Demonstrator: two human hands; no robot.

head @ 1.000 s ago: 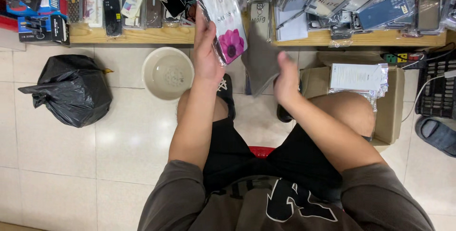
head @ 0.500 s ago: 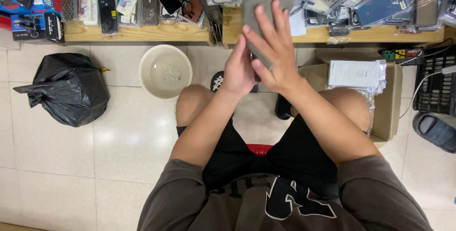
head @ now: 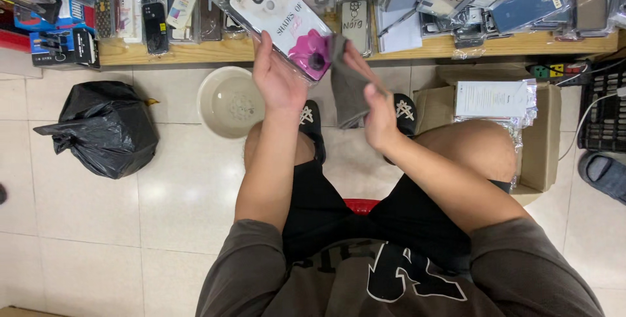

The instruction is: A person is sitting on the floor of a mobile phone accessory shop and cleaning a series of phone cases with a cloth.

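1. Fingers of the left hand are gripping a packaged phone case, tilting it up for wiping.
2. Right hand is pinching a grey cloth against the case's near right corner.
3. Far behind, a wooden shelf is displaying more cases.

Both arms are raised in front of my seated body, forearms converging upward from bent elbows. Left hand: palm facing me, fingers extended upward, grip closed around what it holds, wrist roughly straight. Right hand: slightly lower, near the left but not touching it, wrist flexed inward, thumb and fingers pinched shut. Both knees are bare and spread beneath the forearms.
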